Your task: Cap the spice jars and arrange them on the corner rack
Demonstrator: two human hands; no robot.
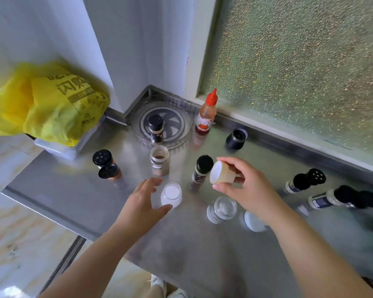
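On the steel counter [202,254], near its front edge, an open jar of white powder [171,194] stands uncapped, with the left hand [144,203] spread loosely round its left side, fingers straight and gripping nothing, while the right hand [243,186] pinches a cream cap [219,172] between thumb and fingers just above and right of it. Nearby stand a second open glass jar [221,209] with a white lid [254,221] lying beside it, an uncapped jar of brown spice [159,161] and a black-capped jar [201,171]. Farther back, one black-capped jar [156,129] sits on the round corner rack [181,130], with a red-topped sauce bottle [206,114] just to its right and a yellow bag [47,104] well off to the left.
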